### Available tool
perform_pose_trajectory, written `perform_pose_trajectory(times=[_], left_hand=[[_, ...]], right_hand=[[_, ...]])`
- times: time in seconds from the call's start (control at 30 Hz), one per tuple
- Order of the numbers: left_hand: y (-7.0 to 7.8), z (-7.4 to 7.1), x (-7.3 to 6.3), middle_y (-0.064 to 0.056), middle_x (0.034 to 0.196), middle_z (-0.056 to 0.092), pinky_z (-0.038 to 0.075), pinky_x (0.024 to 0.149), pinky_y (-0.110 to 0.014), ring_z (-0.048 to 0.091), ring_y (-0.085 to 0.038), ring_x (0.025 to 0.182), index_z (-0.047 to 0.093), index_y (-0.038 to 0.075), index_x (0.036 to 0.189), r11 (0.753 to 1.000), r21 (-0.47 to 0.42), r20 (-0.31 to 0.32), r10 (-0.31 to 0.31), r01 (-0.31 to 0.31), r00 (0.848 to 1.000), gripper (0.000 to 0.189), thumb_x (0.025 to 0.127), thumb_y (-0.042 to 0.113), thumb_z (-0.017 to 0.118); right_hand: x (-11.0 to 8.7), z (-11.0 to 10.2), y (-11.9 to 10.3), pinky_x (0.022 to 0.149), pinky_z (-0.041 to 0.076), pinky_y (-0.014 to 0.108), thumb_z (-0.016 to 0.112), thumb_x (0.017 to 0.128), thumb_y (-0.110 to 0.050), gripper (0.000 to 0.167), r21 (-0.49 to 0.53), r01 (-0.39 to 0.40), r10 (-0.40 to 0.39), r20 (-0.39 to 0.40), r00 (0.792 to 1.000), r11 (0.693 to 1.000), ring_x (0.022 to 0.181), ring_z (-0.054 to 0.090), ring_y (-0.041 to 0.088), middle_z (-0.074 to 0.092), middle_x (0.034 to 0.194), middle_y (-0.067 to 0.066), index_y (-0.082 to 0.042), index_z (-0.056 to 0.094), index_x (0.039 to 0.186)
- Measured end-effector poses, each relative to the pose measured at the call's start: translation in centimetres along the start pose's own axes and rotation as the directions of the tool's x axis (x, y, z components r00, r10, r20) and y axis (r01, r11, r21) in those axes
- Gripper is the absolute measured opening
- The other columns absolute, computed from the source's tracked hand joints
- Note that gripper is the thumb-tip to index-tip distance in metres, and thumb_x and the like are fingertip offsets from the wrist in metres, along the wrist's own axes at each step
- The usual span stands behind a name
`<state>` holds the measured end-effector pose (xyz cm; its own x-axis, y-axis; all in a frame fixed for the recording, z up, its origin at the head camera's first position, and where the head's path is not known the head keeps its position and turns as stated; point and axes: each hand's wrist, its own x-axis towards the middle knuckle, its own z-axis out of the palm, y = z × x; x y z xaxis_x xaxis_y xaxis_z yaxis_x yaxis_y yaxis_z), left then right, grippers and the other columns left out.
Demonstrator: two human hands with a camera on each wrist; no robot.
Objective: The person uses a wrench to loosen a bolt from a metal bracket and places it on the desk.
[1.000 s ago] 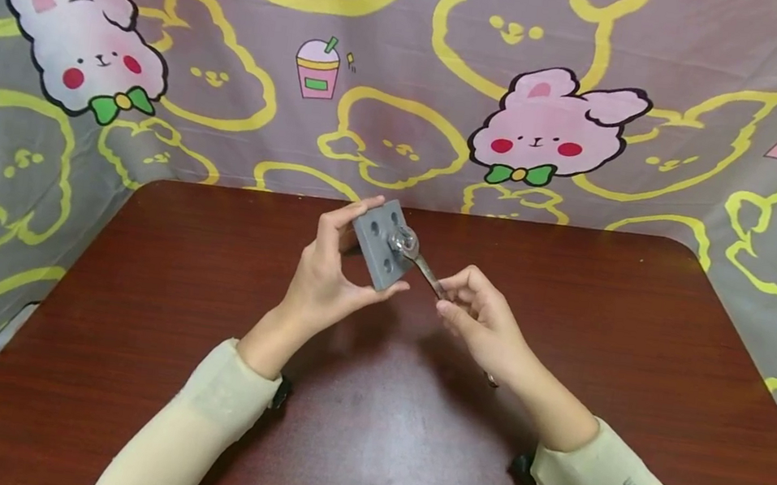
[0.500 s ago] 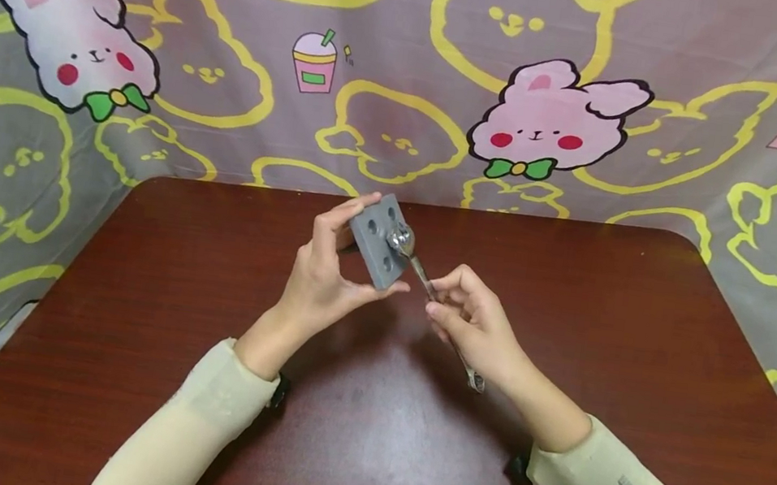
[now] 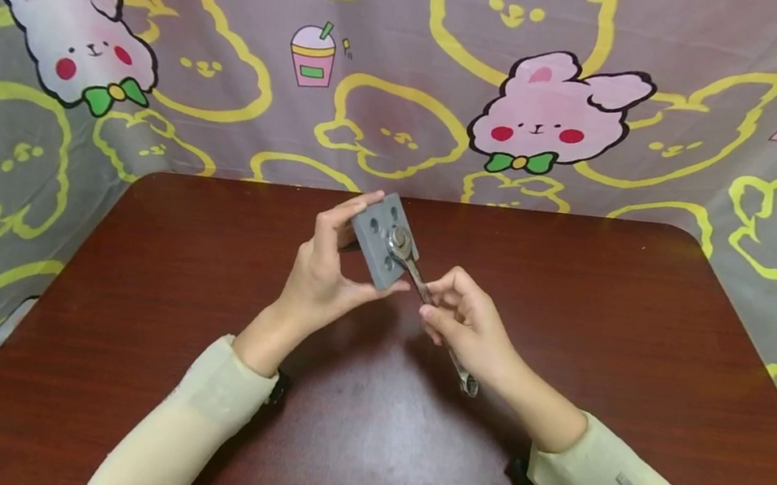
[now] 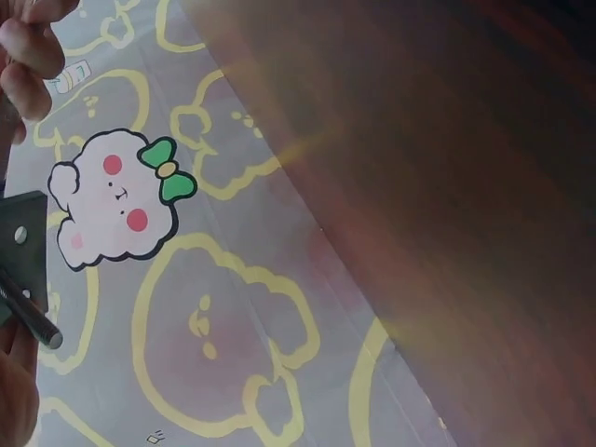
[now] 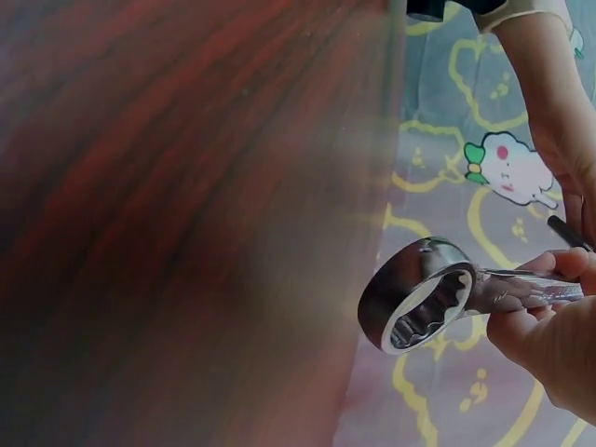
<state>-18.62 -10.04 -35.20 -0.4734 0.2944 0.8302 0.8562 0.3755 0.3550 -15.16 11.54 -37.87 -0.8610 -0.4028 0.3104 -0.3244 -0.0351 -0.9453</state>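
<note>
My left hand (image 3: pixel 318 270) grips a grey plate (image 3: pixel 375 253) with several round holes by its edges, tilted up above the table. A bolt sits in the plate; its dark shank (image 4: pixel 42 328) sticks out of the back in the left wrist view. Between thumb and fingers, my right hand (image 3: pixel 470 319) pinches a metal wrench (image 3: pixel 420 279). One end of the wrench lies over the bolt head (image 3: pixel 400 237) on the plate's face. Its other end, a toothed ring (image 5: pixel 419 293), points down and away from the plate, below the right hand.
The dark red-brown table (image 3: pixel 169 287) spreads below both hands. A cloth (image 3: pixel 413 57) with rabbit and cup prints hangs behind it and at both sides. Dark pieces (image 3: pixel 516 472) show beneath the sleeve cuffs.
My right hand has shifted a little left, and the wrench's lower end has come out from behind it. The wrench head now lies flatter over the bolt head. The left hand stays nearly still.
</note>
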Motion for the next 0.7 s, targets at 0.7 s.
perform_pose_trajectory(times=[0.7], left_hand=[[1.8,-2.8,1.5,-0.01,0.138,0.06,0.059,0.086,-0.03,0.071,-0.019,0.104,0.036,0.004,0.135,0.87,-0.362,0.429,-0.163,0.334,0.889,0.097,0.057,0.004,0.095]], right_hand=[[1.2,-5.4,1.0,0.056,0.047,0.024,0.06,0.088,0.015,0.015,-0.106,0.014,0.01,0.223,0.975,0.994,0.066,0.055,0.008,0.064,0.089,-0.007,0.006,0.058,0.1]])
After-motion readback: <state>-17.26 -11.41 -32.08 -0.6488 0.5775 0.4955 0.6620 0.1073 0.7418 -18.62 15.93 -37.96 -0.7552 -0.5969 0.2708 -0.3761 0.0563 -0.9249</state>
